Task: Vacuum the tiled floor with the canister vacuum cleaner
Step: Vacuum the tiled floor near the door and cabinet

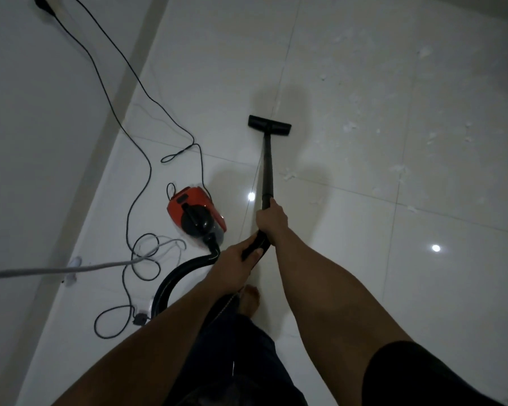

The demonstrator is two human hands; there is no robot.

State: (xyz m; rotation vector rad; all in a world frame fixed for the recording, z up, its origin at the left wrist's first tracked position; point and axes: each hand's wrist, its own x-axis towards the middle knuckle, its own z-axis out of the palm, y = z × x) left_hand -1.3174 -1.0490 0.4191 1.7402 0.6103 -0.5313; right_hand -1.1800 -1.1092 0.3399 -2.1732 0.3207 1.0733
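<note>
Now both hands grasp black wand (pixel 267 168): right hand (pixel 272 219) above, left hand (pixel 235 263) below; nozzle (pixel 269 125) flat on floor (pixel 393 259).

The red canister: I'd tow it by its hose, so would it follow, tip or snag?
Probably follows easily: the canister looks small, on glossy tile. The curved hose seems flexible, so a pull takes up slack first. Loose cords beside it could snag.

**Open tiles to the right, cords to the left**

Ahead and right of the floor nozzle (pixel 269 125) the tiled floor (pixel 364 230) lies open, strewn with white scraps (pixel 288 174). The left is crowded: the red canister (pixel 195 213), its black hose (pixel 170 276), a looping black power cord (pixel 201 165) and a grey cable (pixel 56 270) lie between the wand (pixel 267 171) and the wall (pixel 27 112).
</note>
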